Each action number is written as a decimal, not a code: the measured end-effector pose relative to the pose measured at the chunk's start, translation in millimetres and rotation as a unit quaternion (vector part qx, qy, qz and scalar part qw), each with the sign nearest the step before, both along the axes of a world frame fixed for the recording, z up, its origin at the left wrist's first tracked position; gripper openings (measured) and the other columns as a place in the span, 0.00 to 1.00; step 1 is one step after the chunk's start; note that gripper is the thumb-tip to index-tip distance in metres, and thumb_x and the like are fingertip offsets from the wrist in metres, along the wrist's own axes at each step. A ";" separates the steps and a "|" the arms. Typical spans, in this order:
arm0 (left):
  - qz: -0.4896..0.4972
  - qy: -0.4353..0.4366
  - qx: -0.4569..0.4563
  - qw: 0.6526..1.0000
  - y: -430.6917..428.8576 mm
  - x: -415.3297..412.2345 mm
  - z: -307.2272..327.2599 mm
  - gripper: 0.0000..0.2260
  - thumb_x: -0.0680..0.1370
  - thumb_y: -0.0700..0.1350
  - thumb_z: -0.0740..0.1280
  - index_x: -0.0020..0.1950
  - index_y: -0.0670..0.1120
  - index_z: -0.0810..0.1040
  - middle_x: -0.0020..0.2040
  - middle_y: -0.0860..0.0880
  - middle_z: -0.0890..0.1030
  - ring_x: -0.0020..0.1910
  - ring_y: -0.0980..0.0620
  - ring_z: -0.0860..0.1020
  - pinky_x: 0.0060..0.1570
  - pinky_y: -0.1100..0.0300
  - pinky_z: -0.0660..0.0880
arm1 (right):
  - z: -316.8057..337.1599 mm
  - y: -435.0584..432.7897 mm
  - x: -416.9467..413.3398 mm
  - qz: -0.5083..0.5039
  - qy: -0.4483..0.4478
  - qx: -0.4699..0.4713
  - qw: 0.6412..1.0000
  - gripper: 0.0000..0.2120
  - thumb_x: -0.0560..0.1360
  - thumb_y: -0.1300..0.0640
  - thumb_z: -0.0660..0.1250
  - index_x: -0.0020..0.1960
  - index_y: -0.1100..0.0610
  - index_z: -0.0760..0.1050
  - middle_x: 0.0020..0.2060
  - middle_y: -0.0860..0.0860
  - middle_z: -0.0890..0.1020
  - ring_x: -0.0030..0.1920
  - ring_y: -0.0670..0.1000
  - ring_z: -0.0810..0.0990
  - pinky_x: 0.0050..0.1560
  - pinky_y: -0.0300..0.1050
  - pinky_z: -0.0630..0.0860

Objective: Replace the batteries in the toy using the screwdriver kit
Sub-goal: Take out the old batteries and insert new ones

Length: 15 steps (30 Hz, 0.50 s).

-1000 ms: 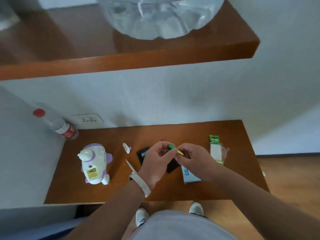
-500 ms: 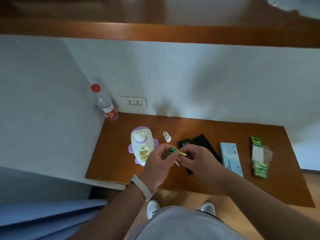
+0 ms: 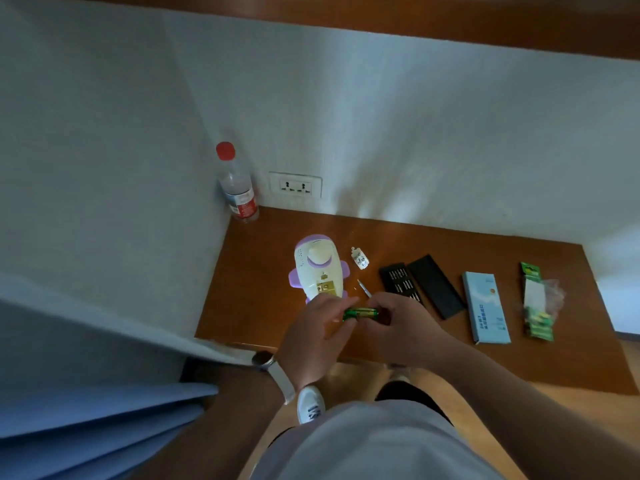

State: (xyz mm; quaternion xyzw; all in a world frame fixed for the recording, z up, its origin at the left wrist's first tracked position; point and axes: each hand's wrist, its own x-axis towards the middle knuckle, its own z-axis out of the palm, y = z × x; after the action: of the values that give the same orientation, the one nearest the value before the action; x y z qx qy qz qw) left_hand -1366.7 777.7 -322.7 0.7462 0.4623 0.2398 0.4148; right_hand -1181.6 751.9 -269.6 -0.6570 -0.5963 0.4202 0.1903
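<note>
A white and purple toy (image 3: 317, 268) lies on the brown desk (image 3: 259, 271), its battery bay open and showing yellow. Just in front of it my left hand (image 3: 313, 336) and my right hand (image 3: 403, 329) together hold green batteries (image 3: 360, 313) lying sideways between my fingertips. A thin screwdriver (image 3: 364, 288) rests on the desk beside the toy. The small white battery cover (image 3: 360, 259) lies right of the toy. The open black screwdriver kit (image 3: 401, 282) and its lid (image 3: 436, 285) sit further right.
A plastic bottle with a red cap (image 3: 237, 185) stands in the back left corner by a wall socket (image 3: 295, 184). A light blue box (image 3: 486, 306) and a green battery pack (image 3: 536, 303) lie at the right. A wooden shelf (image 3: 415, 19) runs overhead.
The view has swung left and down, so the desk items now sit further right. My hands have come nearer the toy and turned the batteries to lie level.
</note>
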 end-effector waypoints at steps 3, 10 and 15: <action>-0.022 0.026 0.091 0.995 3.4 -0.5 -0.9 0.17 0.80 0.63 0.59 0.68 0.61 0.73 0.60 0.60 0.76 0.62 0.65 0.68 0.47 0.70 0.71 | 1.5 0.9 -0.9 -0.007 0.001 -0.003 1.000 0.03 0.75 0.49 0.69 0.44 0.42 0.78 0.37 0.42 0.80 0.38 0.45 0.78 0.37 0.41 0.76; 0.000 0.040 0.145 0.989 8.0 4.3 9.8 0.10 0.75 0.46 0.73 0.56 0.48 0.81 0.51 0.49 0.81 0.55 0.56 0.73 0.45 0.69 0.71 | 3.7 7.9 1.9 -0.003 0.008 0.000 1.000 0.02 0.75 0.52 0.69 0.44 0.48 0.78 0.36 0.49 0.79 0.33 0.44 0.74 0.35 0.40 0.72; 0.092 -0.030 -0.038 0.995 5.7 -0.8 15.9 0.08 0.78 0.46 0.72 0.53 0.56 0.76 0.47 0.62 0.78 0.51 0.61 0.77 0.43 0.74 0.72 | 9.0 14.1 3.2 -0.047 0.073 -0.022 0.996 0.04 0.76 0.54 0.69 0.45 0.46 0.77 0.38 0.48 0.80 0.36 0.46 0.78 0.36 0.38 0.75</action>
State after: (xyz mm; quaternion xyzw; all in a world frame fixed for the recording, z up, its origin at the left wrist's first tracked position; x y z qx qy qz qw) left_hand -1367.5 783.3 -306.9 0.6771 0.5248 0.2812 0.4323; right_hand -1178.4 766.0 -260.5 -0.6561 -0.5398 0.4706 0.2383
